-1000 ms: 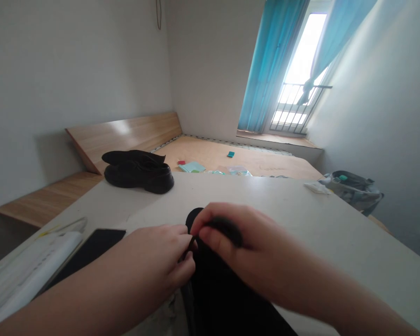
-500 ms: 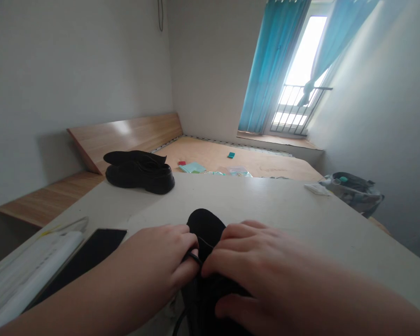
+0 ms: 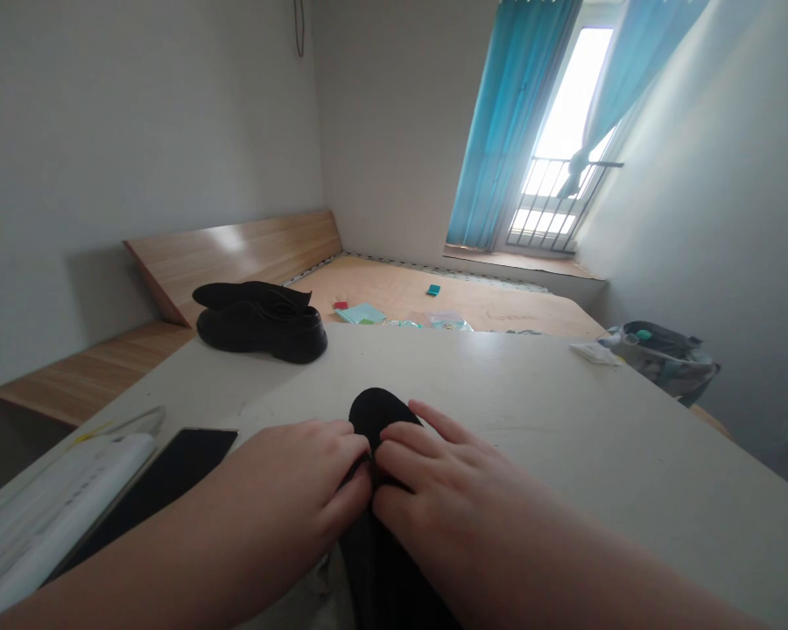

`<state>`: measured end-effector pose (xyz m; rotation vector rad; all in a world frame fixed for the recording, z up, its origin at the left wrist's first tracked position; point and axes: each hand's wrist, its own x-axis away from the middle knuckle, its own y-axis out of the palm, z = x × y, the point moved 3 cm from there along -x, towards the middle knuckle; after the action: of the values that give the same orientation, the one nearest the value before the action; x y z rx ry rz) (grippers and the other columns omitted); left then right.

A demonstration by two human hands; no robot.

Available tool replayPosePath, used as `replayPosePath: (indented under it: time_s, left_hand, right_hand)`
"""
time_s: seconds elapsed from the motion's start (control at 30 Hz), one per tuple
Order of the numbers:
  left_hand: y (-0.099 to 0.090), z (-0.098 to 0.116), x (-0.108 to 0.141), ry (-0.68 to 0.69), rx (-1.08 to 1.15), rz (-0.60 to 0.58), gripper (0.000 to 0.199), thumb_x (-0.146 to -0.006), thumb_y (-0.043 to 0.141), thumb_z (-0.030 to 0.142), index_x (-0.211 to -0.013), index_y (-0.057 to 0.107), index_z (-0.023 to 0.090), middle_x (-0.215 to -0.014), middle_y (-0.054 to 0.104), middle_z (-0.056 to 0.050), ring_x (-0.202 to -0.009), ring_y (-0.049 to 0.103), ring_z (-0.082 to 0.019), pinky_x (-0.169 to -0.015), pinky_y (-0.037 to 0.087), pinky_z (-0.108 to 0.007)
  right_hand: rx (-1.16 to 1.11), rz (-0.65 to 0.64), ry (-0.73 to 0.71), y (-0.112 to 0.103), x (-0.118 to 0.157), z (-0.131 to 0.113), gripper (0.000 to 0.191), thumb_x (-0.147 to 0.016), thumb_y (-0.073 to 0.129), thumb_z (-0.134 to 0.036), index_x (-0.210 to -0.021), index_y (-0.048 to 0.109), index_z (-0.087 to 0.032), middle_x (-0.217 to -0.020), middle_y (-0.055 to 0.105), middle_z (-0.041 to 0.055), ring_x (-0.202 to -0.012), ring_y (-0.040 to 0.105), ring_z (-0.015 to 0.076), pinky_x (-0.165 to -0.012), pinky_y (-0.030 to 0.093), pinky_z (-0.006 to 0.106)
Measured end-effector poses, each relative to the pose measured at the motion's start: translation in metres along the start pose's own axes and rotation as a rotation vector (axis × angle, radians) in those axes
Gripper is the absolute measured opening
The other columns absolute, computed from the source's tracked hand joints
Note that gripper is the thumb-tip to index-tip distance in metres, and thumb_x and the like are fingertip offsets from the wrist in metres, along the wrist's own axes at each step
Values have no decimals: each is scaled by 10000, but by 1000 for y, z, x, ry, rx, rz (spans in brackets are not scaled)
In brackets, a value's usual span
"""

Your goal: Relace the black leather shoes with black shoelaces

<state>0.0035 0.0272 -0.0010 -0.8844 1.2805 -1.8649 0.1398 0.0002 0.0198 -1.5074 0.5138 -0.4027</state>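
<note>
Well, the head camera is looking down along the table [image 3: 531, 411], and a black shoe [image 3: 379, 418] is sitting at its near edge, between the person's two hands, with its toe pointing away and its rear end running out of the bottom of the view. The left hand [image 3: 289, 494] is reaching in from the near left of the table, its fingers [image 3: 351, 446] curling together and pinching at the top of the shoe. The right hand [image 3: 446, 507] is coming in from the near right, its fingers [image 3: 400, 459] spreading slightly and pressing on the shoe just beside the left fingers. Along the table's left edge, a flat black object [image 3: 184, 455] is lying next to a white power strip [image 3: 66, 499]. A pair of black shoes [image 3: 259, 324] is standing at the far left of the table, and a piece of white paper [image 3: 594, 353] is lying at its far right corner. Beyond the table, a gray bag [image 3: 663, 359] is sitting to the right, and a wooden bed platform [image 3: 433, 302] is holding a few small items.
</note>
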Motion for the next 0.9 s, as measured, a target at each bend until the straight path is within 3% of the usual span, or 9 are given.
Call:
replayPosePath:
  time_s: [0.07, 0.17, 0.3, 0.43, 0.57, 0.7, 0.8, 0.9]
  left_hand:
    - [0, 0, 0, 0, 8, 14, 331, -910, 317, 287, -790, 614, 202, -843, 660, -51, -787, 609, -234, -709, 433, -370]
    - [-1, 0, -1, 4, 7, 21, 349, -924, 305, 311, -774, 602, 204, -832, 659, -47, -781, 609, -235, -709, 429, -374]
    - [-3, 2, 0, -10, -1, -10, 333, -922, 312, 300, -838, 620, 206, -873, 670, -53, -812, 618, -242, -729, 432, -380]
    - [-3, 2, 0, -21, -23, -18, 402, -941, 255, 302, -846, 631, 198, -874, 671, -69, -806, 620, -244, -726, 437, -383]
    - [-2, 0, -3, -8, -47, 9, 384, -926, 295, 309, -758, 621, 195, -837, 672, -61, -767, 617, -231, -664, 414, -346]
    - [-3, -4, -6, -33, -72, -1, 369, -910, 344, 324, -712, 631, 201, -788, 674, -49, -725, 612, -218, -614, 369, -318]
    - [-5, -5, -5, -50, -71, 5, 364, -908, 370, 341, -704, 643, 215, -762, 682, -32, -688, 604, -199, -571, 321, -297]
    - [-6, -4, -4, -47, -59, 23, 383, -912, 372, 357, -682, 642, 212, -728, 685, -31, -651, 597, -189, -545, 291, -289]
  right_hand:
    - [25, 105, 42, -7, 1, 2, 53, -806, 630, -176, -858, 628, -163, -926, 633, 46, -876, 547, 223, -870, 466, 415]
    - [34, 202, 82, -13, 7, 5, 152, -758, 659, -149, -883, 582, -186, -915, 615, 13, -839, 536, 211, -743, 461, 374]
    - [107, 211, 98, -15, 12, 7, 177, -683, 707, -136, -780, 574, -200, -792, 620, -1, -725, 557, 196, -605, 409, 328]
    - [188, 99, 265, -12, 3, 7, 154, -718, 692, -90, -740, 587, -202, -659, 627, 13, -582, 576, 200, -481, 309, 307]
    - [185, 35, 250, -2, -12, 2, 115, -798, 633, -69, -783, 609, -181, -693, 656, 39, -593, 596, 194, -484, 309, 299]
    - [107, 1, 186, 5, -14, 3, 95, -799, 627, -73, -771, 625, -164, -741, 671, 48, -683, 610, 198, -597, 391, 318]
    - [0, -47, 99, -1, -6, 6, 86, -794, 618, -88, -793, 646, -169, -787, 681, 45, -750, 617, 185, -704, 420, 318]
    - [-45, -24, 123, -15, 3, 7, 123, -820, 576, -80, -838, 655, -172, -776, 682, 36, -756, 618, 169, -733, 434, 306]
